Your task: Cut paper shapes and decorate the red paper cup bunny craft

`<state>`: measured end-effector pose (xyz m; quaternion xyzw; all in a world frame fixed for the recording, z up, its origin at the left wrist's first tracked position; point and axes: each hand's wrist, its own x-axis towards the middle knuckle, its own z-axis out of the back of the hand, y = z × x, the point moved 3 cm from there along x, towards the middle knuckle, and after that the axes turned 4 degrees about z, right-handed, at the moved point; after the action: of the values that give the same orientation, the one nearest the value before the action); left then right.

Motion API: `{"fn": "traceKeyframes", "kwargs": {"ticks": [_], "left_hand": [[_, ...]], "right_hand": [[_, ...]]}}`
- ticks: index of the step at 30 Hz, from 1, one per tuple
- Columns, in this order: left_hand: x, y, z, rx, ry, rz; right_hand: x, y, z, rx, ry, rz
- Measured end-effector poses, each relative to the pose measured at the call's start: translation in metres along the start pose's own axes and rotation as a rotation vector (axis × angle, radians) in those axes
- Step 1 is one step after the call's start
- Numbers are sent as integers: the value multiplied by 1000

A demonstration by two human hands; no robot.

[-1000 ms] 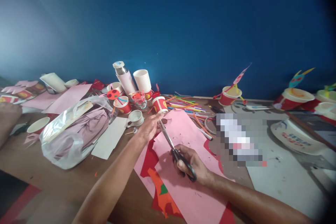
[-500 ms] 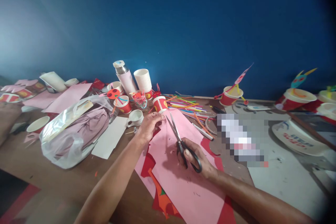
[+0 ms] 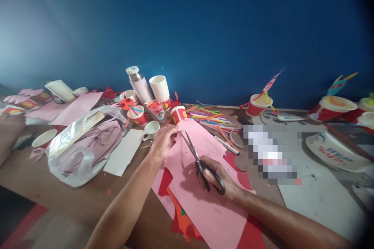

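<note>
Filling the bkgd: dark blue wall, well beyond the fingertips, paler at far L. Brown tabletop spreads under both hands, cluttered. On it, pale grey sheet, R of the R fingers. Pink sheet lies under R hand, far end by the L fingertips; red paper & orange paper peek out beneath. Clear plastic bag, L of L fingers, w/ mauve bundle inside. L hand: thumb & fingertips close together; can't tell if anything's pinched. R fingers grip black-handled scissors, blades parted, tips near L fingertips, above pink sheet. Pink flask & white cup stack, past L fingers. Red paper cup, just beyond L fingertips. Tiny orange scrap, nearer & L of L fingers.
</note>
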<state>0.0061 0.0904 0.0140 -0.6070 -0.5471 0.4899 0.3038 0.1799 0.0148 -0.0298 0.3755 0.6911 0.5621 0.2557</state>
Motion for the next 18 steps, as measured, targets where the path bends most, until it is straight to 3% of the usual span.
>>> {"fn": "traceKeyframes", "kwargs": {"ticks": [12, 18], "left_hand": [[-23, 3, -15, 36, 58, -15], [-29, 3, -15, 161, 74, 3]], "right_hand": [[3, 9, -2, -4, 5, 74], [4, 13, -2, 14, 12, 114]]}}
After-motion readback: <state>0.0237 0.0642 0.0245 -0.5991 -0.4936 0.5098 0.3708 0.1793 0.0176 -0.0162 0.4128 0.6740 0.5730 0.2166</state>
